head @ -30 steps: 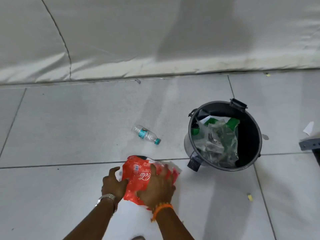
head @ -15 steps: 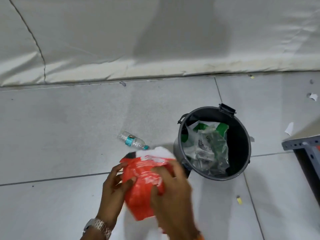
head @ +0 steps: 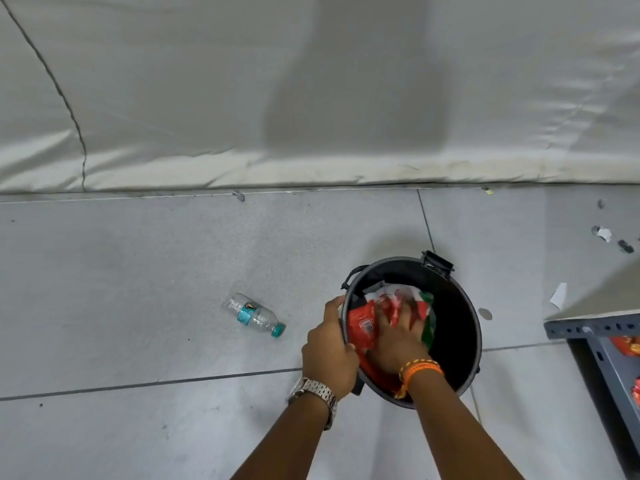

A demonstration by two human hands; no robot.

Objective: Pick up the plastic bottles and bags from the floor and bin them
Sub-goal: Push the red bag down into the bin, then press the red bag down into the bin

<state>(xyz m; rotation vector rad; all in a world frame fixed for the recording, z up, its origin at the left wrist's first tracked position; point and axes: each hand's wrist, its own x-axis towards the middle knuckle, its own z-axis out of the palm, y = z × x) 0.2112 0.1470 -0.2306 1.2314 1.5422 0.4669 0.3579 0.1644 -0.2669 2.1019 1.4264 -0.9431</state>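
Note:
A black round bin [head: 462,317] stands on the tiled floor. My right hand [head: 398,336], with an orange band at the wrist, is inside the bin and presses down on a red plastic bag [head: 362,325]. Under it some green and white plastic shows. My left hand [head: 329,351], with a metal watch, grips the bin's left rim. A clear plastic bottle [head: 254,315] with a teal label and cap lies on its side on the floor, left of the bin, apart from both hands.
A white fabric wall [head: 311,98] closes off the far side. A grey metal rack [head: 602,344] with red packets stands at the right edge. Small paper scraps [head: 558,295] lie on the floor to the right of the bin.
Both hands lifted the red bag from the floor and carried it right into the bin. My left hand let go of the bag and took the bin's rim.

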